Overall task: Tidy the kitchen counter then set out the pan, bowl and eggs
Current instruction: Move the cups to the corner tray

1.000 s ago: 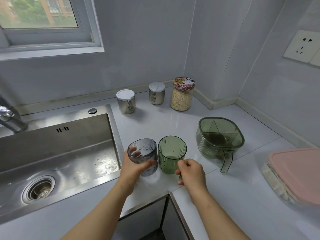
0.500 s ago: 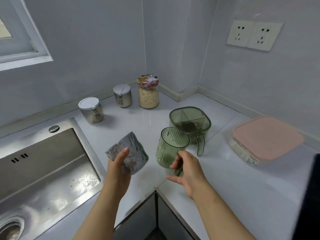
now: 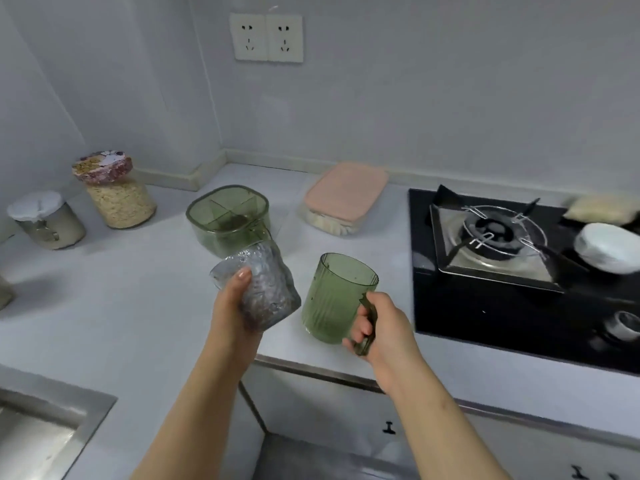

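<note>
While both hands are loaded, the step in hand reads as the tidying half of the task: left hand (image 3: pixel 235 299) wrapped round a grey textured cup (image 3: pixel 263 289), thumb across its near rim, cup tipped and clear of the counter (image 3: pixel 138 289); right hand (image 3: pixel 381 327) curled round the handle of a green ribbed mug (image 3: pixel 336 299), mug roughly upright near the counter's front edge, cannot tell whether its base touches. Hands apart, cups side by side with a gap between. Setting-out not yet begun, by my reading: a white bowl (image 3: pixel 606 247), probably the task's, sits on the black hob (image 3: pixel 485 306) at far right beside the burner (image 3: pixel 498 233); no pan and no eggs in view. Next move calls for a home for the two cups, off the working area, set down base-first and kept from knocking together; the green divided container (image 3: pixel 228 216) stands just behind the grey cup and needs clearance. Also on the counter: pink-lidded box (image 3: pixel 346 195), oat jar (image 3: pixel 114 192) with patterned lid, steel canister (image 3: pixel 45 221). Writing: none legible; lid pattern blurred, double wall socket (image 3: pixel 266 38) unmarked
</note>
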